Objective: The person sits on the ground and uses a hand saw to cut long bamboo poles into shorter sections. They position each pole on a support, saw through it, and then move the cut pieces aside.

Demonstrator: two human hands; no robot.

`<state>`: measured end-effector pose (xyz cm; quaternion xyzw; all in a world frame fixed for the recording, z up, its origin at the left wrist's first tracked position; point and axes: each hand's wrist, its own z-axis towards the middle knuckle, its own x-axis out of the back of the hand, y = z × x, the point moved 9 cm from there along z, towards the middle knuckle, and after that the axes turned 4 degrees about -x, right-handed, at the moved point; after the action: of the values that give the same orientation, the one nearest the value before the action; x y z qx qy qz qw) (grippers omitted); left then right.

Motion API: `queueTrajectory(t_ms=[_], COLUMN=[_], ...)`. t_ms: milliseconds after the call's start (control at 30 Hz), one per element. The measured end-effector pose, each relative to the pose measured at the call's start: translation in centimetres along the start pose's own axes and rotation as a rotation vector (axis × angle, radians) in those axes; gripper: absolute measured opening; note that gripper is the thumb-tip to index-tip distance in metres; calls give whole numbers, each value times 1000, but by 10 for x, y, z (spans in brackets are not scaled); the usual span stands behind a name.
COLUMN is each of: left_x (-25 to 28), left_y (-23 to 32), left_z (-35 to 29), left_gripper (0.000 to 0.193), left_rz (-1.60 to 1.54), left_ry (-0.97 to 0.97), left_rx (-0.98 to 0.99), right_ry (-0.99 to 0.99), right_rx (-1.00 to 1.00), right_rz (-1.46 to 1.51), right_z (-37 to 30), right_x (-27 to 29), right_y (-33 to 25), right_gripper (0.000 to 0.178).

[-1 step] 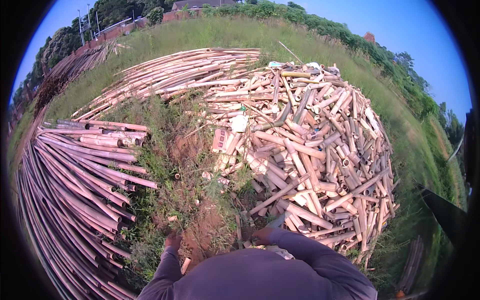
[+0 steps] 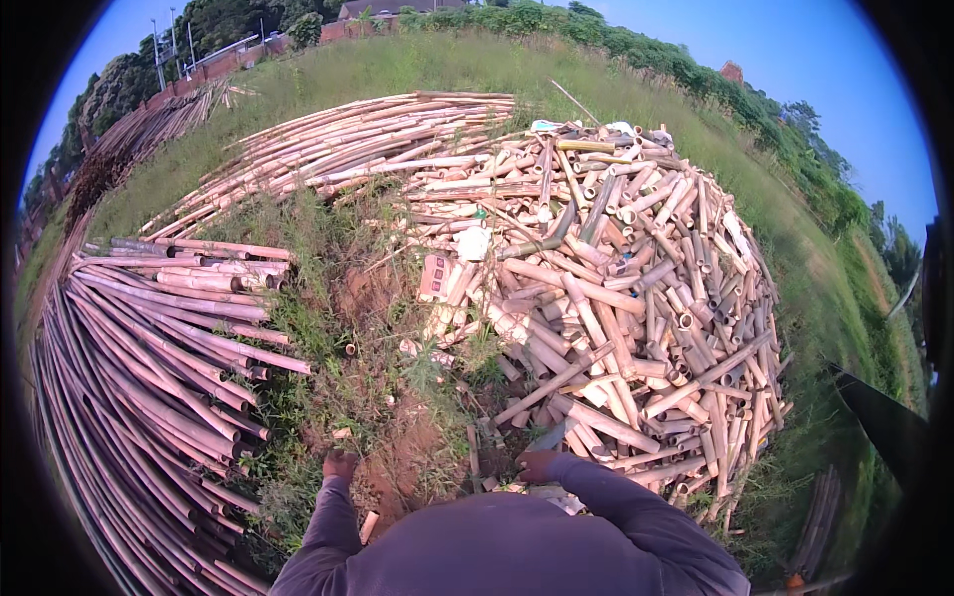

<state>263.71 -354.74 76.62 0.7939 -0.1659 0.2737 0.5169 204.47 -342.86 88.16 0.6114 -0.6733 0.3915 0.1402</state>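
My left hand is held out low over the reddish earth, with its fingers curled in and nothing visible in them. My right hand hangs at the near edge of a big heap of cut bamboo pieces. A flat grey piece shows just beyond that hand; I cannot tell whether the hand touches it. The right fingers are too small and shaded to make out. Both forearms wear purple-grey sleeves.
Long bamboo poles lie stacked on the left, more poles behind. A brown carton and a white container rest against the heap. Weeds and bare soil lie between. Tall grass borders the right.
My left hand has risen slightly, away from me. The right hand has moved a little to the right, closer to the heap. The bamboo stays as it was.
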Motion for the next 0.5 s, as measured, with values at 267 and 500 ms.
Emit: queueTrajectory(t_ms=[267, 500], left_x=[-54, -205], left_y=[180, 162], left_z=[10, -111], left_gripper=[68, 72], left_rz=[-26, 401], left_ry=[-153, -860], left_rx=[-201, -312], right_ry=[535, 466], right_rx=[-774, -994], right_rz=[561, 825], right_z=[-172, -225], right_x=[-77, -313], right_y=[224, 192], right_gripper=[63, 76])
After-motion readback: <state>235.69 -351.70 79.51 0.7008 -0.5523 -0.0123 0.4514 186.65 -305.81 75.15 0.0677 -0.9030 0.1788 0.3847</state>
